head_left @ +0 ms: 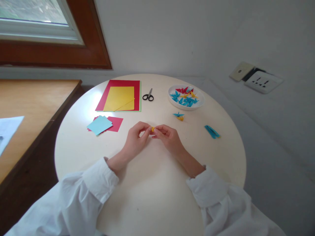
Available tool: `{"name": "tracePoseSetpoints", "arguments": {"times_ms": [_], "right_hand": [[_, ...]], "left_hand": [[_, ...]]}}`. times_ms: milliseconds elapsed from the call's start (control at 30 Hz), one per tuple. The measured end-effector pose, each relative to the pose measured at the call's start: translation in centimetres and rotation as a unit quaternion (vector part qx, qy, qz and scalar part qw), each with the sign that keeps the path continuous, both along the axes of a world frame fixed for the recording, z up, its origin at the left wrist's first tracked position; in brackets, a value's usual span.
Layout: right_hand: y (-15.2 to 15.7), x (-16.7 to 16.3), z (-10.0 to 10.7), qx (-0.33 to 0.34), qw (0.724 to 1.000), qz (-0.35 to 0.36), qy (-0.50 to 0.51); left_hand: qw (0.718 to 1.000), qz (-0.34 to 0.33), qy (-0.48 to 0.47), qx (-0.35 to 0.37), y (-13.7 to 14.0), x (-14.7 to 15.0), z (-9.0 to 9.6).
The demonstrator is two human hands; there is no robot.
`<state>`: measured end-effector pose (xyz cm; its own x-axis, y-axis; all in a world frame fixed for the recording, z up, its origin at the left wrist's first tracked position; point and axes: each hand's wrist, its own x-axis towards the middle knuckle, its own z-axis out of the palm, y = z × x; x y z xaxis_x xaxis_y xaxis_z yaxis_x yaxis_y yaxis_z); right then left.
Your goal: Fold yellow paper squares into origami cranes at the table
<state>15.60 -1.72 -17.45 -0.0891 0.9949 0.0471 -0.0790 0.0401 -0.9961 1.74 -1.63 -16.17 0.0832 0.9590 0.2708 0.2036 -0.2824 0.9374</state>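
Observation:
Between my fingertips, over the middle of the round table, is a small piece of folded yellow paper [153,129]. My left hand [138,136] pinches it from the left, and my right hand [169,137] pinches it from the right. The fingers cover much of the paper, so its exact shape cannot be made out. Just beyond my right hand sit a small blue paper crane [178,115] and a yellow folded piece [180,119], close together. Farther right lies a bunch of narrow blue folded papers [212,131], with a bit of yellow at its near end.
A white dish [169,100] of red, blue and yellow paper cranes stands at the back right. Black-handled scissors [148,97] lie beside stacked red and yellow sheets [120,96]. Light blue squares [100,125] overlap pink paper [118,124] at left. The white round table [147,196] adjoins a wall.

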Motion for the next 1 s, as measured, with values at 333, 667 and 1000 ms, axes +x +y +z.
{"name": "tracePoseSetpoints", "arguments": {"times_ms": [333, 667, 1000], "right_hand": [[-0.1, 0.0, 0.1, -0.009, 1.000, -0.015, 0.011], [-0.1, 0.2, 0.1, -0.003, 0.999, -0.029, -0.027], [0.0, 0.3, 0.0, -0.002, 0.998, -0.048, -0.038]], "left_hand": [[1.000, 0.013, -0.008, -0.023, 0.0, 0.0, -0.1], [0.996, 0.044, -0.051, -0.065, 0.4, -0.1, -0.1], [0.977, 0.050, -0.156, -0.133, 1.1, -0.4, -1.0]]}}
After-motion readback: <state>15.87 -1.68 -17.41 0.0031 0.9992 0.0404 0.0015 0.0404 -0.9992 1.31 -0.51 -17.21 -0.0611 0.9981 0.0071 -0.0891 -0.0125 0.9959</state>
